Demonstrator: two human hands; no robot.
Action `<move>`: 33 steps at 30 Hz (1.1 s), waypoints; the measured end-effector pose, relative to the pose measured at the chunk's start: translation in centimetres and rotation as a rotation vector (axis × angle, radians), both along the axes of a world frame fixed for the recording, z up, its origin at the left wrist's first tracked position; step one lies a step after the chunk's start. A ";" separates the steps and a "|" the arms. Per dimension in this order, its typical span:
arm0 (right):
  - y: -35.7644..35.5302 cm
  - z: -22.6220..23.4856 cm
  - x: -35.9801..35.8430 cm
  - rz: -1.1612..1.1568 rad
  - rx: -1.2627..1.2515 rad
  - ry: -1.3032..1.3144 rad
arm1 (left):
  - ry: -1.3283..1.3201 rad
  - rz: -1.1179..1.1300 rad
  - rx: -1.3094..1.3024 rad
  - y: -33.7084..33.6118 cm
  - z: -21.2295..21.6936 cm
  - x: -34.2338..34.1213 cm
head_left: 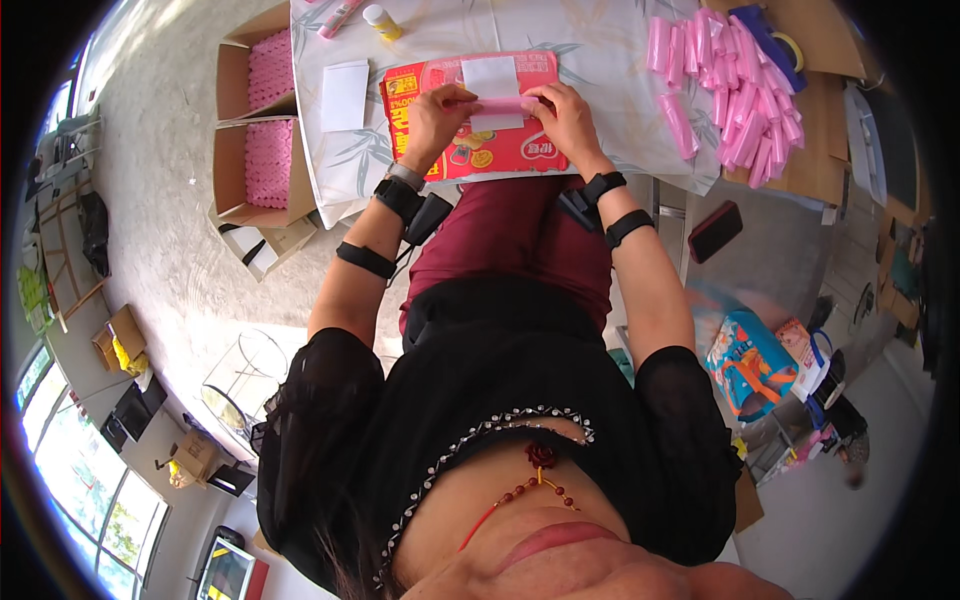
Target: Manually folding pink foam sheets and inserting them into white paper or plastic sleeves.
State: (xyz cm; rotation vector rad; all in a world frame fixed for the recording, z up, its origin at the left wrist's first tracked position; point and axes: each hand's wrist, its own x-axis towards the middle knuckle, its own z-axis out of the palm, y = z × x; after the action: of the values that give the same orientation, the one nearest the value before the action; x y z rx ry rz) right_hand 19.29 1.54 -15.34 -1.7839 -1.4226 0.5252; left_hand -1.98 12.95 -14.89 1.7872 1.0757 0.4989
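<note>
Both hands are over a red printed sheet (pixel 545 130) lying on the table at its near edge. Between them stretches a small pink plastic roll (pixel 502 105), resting across a white paper slip (pixel 490 72). My left hand (pixel 440 118) pinches the roll's left end, fingers closed. At the right end, my right hand (pixel 563 118) grips it between thumb and fingers. A stack of white paper slips (pixel 345 97) lies left of the red sheet. To the right is a loose heap of similar pink rolls (pixel 745 125), with one roll (pixel 678 125) nearer the hands.
Two cardboard boxes (pixel 232 165) filled with pink rolls stand left of the table (pixel 620 130). A yellow bottle with a white cap (pixel 382 22) and a pink tube (pixel 340 18) are at the far left. Beyond the heap sits a tape roll (pixel 790 50); a dark phone (pixel 715 232) lies lower right.
</note>
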 end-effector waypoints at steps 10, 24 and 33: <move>-0.7 0.7 1.3 0.033 -0.091 0.260 | -0.021 0.003 0.220 -1.5 0.1 -0.2; 0.9 0.1 4.0 0.245 -0.191 0.172 | -0.118 -0.012 0.502 -3.6 -1.1 -0.5; 2.4 0.1 3.5 0.250 -0.309 -0.012 | -0.129 -0.006 0.515 -3.6 -1.3 -0.8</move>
State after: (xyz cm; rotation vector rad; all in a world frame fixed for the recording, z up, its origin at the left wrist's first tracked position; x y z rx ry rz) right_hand 22.81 3.90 -15.20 -1.8543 -1.6547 0.9078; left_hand -2.82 9.32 -16.20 2.1622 0.9023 0.9394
